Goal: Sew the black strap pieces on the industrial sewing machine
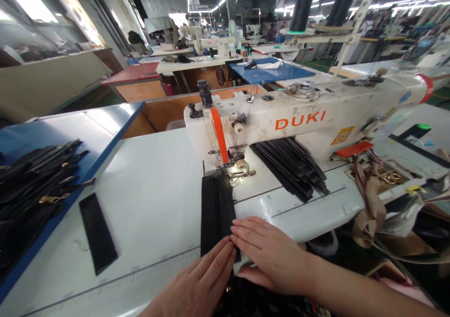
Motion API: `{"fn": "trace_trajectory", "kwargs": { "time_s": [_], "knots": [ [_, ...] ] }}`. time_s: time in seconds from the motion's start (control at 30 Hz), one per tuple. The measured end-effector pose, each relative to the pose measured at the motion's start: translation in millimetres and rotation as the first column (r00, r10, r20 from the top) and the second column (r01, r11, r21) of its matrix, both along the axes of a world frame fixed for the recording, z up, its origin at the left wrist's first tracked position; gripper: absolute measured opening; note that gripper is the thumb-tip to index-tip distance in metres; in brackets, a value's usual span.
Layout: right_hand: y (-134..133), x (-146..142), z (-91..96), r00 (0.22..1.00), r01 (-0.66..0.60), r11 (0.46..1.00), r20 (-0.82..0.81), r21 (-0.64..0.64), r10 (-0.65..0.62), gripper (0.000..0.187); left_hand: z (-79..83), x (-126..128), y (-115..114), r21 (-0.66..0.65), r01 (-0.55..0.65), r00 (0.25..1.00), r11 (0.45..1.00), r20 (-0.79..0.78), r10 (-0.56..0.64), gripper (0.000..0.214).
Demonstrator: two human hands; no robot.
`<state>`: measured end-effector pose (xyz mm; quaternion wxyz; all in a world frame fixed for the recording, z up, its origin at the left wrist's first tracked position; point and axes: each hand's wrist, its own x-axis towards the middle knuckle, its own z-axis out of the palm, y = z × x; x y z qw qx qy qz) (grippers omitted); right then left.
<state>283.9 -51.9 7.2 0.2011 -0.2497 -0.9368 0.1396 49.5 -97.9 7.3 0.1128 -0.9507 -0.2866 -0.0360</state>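
Observation:
A long black strip [215, 209] lies on the white table, its far end under the presser foot [240, 167] of a white DUKI sewing machine [302, 115]. My left hand [197, 284] rests flat on the strip's near end, fingers stretched out. My right hand [270, 253] lies flat beside it, fingertips touching the strip's right edge. Both hands press down and grip nothing.
A stack of black strips [291, 164] sits under the machine arm. A single black piece [97, 232] lies on the table at left. A pile of black zippers [31, 185] fills a blue tray. Brown tape and brass buckles [383, 181] lie at right. Other sewing stations stand behind.

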Motion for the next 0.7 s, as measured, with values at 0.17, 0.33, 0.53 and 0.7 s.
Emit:
{"fn": "trace_trajectory", "kwargs": {
  "time_s": [0.17, 0.33, 0.53, 0.7],
  "knots": [
    [5.0, -4.8, -1.1, 0.999, -0.015, 1.000, -0.032, 0.009, 0.016, 0.040, 3.4, -1.5, 4.7, -0.039, 0.018, 1.000, 0.999, -0.020, -0.019, 0.066],
    [8.8, -5.0, -1.3, 0.998, -0.025, 1.000, -0.054, 0.018, 0.026, 0.038, 26.3, 4.0, 18.3, -0.062, 0.103, 0.991, 0.993, 0.087, -0.098, 0.036],
    [11.8, -3.6, -0.7, 0.997, -0.049, 0.999, -0.053, 0.015, 0.050, 0.040, 38.4, 5.4, 23.7, 0.009, 0.142, 0.979, 0.990, 0.144, -0.141, 0.040],
    [12.8, -3.0, -2.1, 0.995, -0.063, 0.998, -0.075, 0.032, 0.065, 0.040, 39.0, 8.3, 30.2, 0.067, 0.173, 0.958, 0.983, 0.221, -0.184, 0.041]
  ]
}}
